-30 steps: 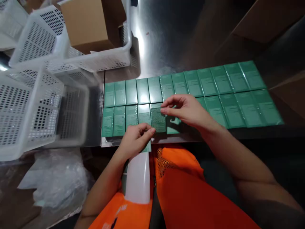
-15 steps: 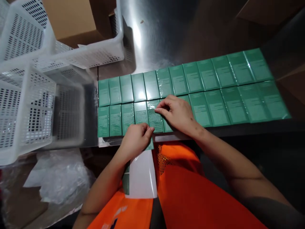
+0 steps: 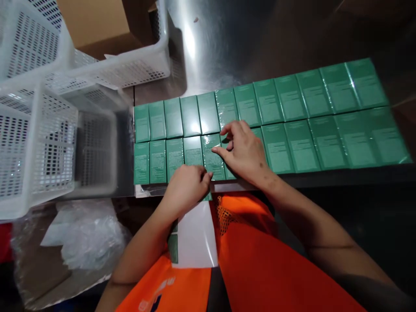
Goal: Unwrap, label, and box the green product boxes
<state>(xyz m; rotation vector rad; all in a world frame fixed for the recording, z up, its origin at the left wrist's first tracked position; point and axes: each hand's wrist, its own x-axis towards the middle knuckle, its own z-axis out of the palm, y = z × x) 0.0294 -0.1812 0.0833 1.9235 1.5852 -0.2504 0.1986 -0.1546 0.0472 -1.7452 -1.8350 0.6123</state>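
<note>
Two rows of flat green wrapped boxes [image 3: 292, 108] lie side by side along the near edge of a shiny metal table [image 3: 227, 47]. My right hand [image 3: 242, 149] rests palm down on the near row, its fingertips on one green box [image 3: 212, 158]. My left hand [image 3: 186, 188] sits at the table's front edge, fingers curled against the near end of that same box. Below my left hand a glossy white sheet with green labels [image 3: 195, 236] lies on my lap. An orange garment covers my legs.
White perforated plastic baskets [image 3: 42, 143] stand to the left of the boxes, one behind holding a brown cardboard box [image 3: 94, 21]. Crumpled clear plastic wrap [image 3: 81, 238] lies low at the left. Bare metal table stretches beyond the far row.
My right hand has come down from holding a box above the near row to lying flat on it. The box now lies in line with its neighbours. The view shifted slightly.
</note>
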